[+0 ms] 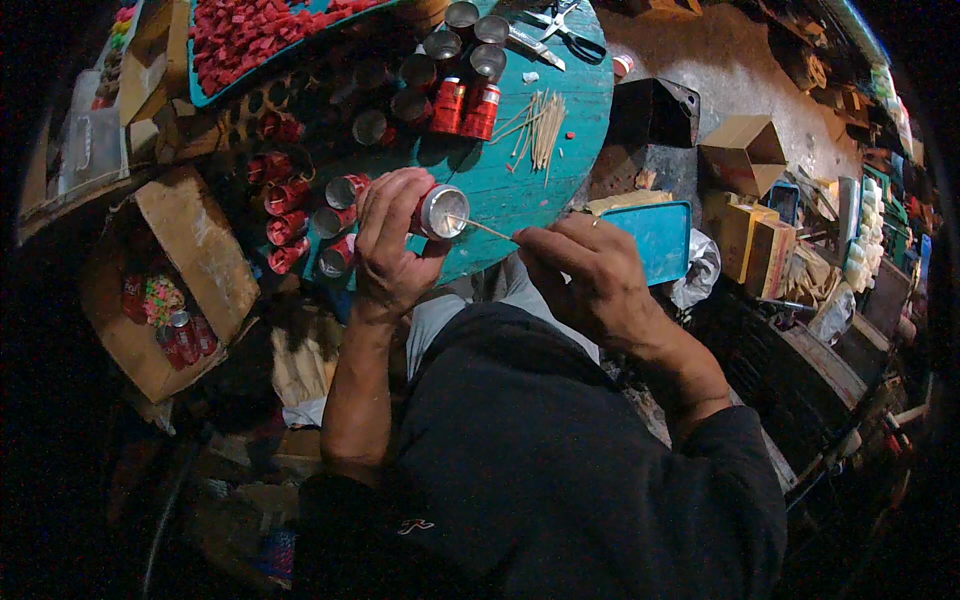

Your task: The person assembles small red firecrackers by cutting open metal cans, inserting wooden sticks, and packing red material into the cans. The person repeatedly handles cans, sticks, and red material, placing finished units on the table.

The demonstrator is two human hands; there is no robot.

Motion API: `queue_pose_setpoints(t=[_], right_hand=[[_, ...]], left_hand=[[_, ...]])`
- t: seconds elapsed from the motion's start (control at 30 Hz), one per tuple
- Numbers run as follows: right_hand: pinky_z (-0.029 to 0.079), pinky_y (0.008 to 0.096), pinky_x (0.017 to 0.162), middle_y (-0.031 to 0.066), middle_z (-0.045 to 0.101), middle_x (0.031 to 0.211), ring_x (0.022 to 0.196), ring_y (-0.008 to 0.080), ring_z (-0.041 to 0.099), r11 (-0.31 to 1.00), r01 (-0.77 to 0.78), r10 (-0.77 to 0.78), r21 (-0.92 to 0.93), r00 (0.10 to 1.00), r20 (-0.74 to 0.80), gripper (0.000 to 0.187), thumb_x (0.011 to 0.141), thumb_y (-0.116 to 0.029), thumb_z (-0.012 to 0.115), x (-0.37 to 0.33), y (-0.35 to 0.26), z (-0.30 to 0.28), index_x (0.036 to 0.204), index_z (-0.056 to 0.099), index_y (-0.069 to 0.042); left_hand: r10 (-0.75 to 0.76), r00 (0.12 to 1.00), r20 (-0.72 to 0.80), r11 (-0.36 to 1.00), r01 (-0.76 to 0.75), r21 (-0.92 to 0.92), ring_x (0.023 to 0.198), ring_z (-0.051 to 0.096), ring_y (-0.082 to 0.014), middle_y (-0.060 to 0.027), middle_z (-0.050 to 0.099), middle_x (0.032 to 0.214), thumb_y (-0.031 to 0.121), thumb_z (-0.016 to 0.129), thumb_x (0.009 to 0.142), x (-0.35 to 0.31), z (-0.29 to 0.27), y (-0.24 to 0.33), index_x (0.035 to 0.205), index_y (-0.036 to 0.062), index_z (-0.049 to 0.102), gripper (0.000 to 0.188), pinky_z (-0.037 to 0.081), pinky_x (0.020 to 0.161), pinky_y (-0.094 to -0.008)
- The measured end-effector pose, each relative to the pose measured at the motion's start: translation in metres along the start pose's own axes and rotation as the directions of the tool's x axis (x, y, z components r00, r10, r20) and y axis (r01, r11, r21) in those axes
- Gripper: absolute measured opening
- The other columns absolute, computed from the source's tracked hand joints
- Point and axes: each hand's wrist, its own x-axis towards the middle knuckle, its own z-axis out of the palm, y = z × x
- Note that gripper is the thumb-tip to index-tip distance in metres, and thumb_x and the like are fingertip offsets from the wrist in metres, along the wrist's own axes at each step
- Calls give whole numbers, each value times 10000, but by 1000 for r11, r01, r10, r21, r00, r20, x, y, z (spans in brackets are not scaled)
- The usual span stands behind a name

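Observation:
My left hand (392, 235) is wrapped round a red can (443, 212), whose silvery round end is tilted up toward me. In my right hand (590, 270) a thin wooden stick (485, 230) is pinched, its far tip at the can's end; whether it goes inside I cannot tell. Beyond the can, a loose bundle of similar sticks (545, 130) lies on the teal round table (500, 205). Two red cans (449, 106) stand close together to the left of the sticks. Several open-topped cut cans (369, 127) are grouped around them.
Scissors (580, 45) and a cutter knife (536, 46) lie at the table's far side. A blue-rimmed tray (200, 98) of red pieces is far left. Below it stands an open cardboard box (205, 245) with cans. A blue tray (655, 230) and cardboard boxes (745, 155) are at right.

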Motion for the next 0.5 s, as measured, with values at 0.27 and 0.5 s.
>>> queue_pose_setpoints(t=[0.27,0.5], right_hand=[[501,410,589,134,676,814,694,317,661,1000,2,-2,7,999,-43,207,833,26,768,-2,2,3,1030,718,-15],[482,449,631,119,645,841,736,322,629,999,-14,15,-45,1000,17,288,813,-67,747,-4,2,3,1093,692,-37]], left_hand=[[20,999,41,999,-22,48,1185,657,-358,-163,669,1290,54,898,707,2,-3,2,1310,41,619,664,524,1044,-447],[22,1000,21,999,-23,41,1152,650,-368,-151,671,1240,95,839,753,2,-2,5,1261,43,638,548,468,1047,-512]])
